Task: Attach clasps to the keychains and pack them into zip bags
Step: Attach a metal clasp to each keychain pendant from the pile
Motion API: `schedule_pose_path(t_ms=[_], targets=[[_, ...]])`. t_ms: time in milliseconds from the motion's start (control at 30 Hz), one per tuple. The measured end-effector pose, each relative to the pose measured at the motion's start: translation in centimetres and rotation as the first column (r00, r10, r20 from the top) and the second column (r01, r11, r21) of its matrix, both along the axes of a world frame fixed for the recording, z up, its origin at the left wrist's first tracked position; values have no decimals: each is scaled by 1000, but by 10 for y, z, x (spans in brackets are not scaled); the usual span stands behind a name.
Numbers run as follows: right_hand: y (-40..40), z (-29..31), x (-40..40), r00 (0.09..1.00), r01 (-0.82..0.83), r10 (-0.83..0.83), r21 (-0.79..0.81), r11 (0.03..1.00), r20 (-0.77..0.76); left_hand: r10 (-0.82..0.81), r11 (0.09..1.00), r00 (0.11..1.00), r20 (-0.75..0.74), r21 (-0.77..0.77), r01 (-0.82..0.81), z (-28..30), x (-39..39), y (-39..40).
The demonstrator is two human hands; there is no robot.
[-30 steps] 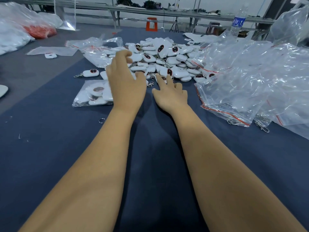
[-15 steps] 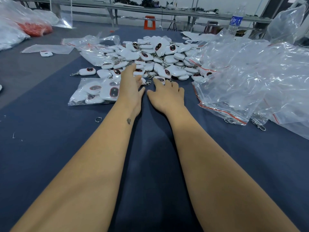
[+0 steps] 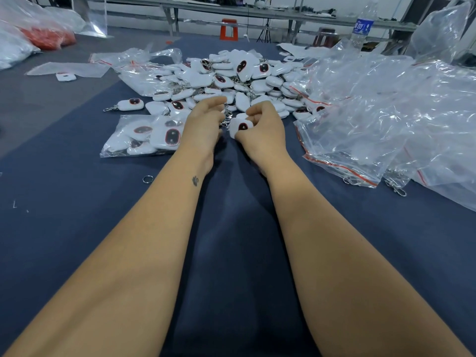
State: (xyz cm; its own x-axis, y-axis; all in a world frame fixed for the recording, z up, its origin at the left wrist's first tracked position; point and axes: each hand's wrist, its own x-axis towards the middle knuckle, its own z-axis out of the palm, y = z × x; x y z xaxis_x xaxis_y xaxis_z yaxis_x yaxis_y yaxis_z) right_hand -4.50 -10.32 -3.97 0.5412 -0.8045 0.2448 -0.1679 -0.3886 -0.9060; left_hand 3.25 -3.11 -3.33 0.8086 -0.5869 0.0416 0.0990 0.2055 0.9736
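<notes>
From the head camera I see both of my forearms reaching far over the dark blue surface (image 3: 77, 228), and the two hands meet at the near edge of the pile of keychains (image 3: 231, 78). My right hand (image 3: 265, 132) has its fingers curled around one white keychain (image 3: 240, 126); its dark oval with red rim faces the camera. My left hand (image 3: 203, 124) is just beside it, with the fingers bent toward a small metal chain (image 3: 226, 119) that hangs between the two hands; I cannot tell if the fingers really pinch it, because the hand hides its own fingertips. The pile is far from me, in the middle of the surface, and many white pieces lie one over another there. To the left of my left hand lies a filled zip bag (image 3: 140, 136) with several keychains inside, flat on the surface. A little farther left, one single keychain (image 3: 130, 104) lies alone with its clasp pointing left. Near my left forearm a small metal ring (image 3: 147, 179) lies on the cloth. On the right side there is a big heap of empty zip bags (image 3: 386, 112) with red strips, and one loose clasp (image 3: 398, 189) lies at its near edge. A water bottle (image 3: 360, 29) stands far right.
</notes>
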Motion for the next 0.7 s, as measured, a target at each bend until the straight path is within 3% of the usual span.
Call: schedule_pose_path(t_ms=[133, 300, 467, 700], targets=[[3, 6, -3, 985, -79, 56, 135, 988, 166, -91, 995, 991, 94, 42, 88, -4, 1, 1], [2, 8, -2, 926, -137, 15, 298, 945, 378, -64, 995, 987, 147, 91, 51, -5, -2, 1], [-2, 8, 1, 932, -176, 30, 381, 908, 360, -78, 996, 990, 120, 60, 71, -4, -4, 4], [-2, 6, 1, 932, -278, 171, 328, 903, 319, -68, 996, 997, 46, 54, 65, -1, -6, 4]])
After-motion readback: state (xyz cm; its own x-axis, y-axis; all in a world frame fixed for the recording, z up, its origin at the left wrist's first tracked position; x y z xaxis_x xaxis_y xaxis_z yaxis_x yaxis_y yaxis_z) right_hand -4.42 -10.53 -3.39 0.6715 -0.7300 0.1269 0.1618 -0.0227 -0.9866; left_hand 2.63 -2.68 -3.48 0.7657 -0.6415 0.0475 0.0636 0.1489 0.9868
